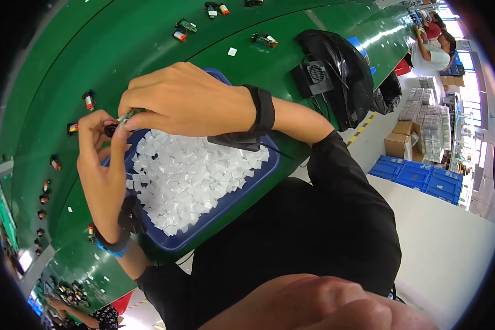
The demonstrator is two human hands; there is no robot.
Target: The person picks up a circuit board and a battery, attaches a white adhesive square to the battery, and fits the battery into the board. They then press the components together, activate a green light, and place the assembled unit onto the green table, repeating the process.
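Observation:
Both hands meet above the left end of a blue tray (203, 228) heaped with small white square pieces (190, 181). Between the thumb and fingers of my left hand (105, 157) is a small assembly with a black round part (110, 131). My right hand (187, 102) reaches across the tray from the right and pinches the green circuit board (128, 116) of that same assembly. The right fingertips partly cover the board, so its full shape is hidden. Close beyond my left fingers lies another assembly with a red and white cylinder (88, 100).
More assemblies (182, 30) lie scattered over the green table (49, 126), several in a row at the left. A black bag (341, 71) and a black grilled box (316, 72) sit at the right. People work at the far right and lower left. Blue crates (415, 177) stand beyond.

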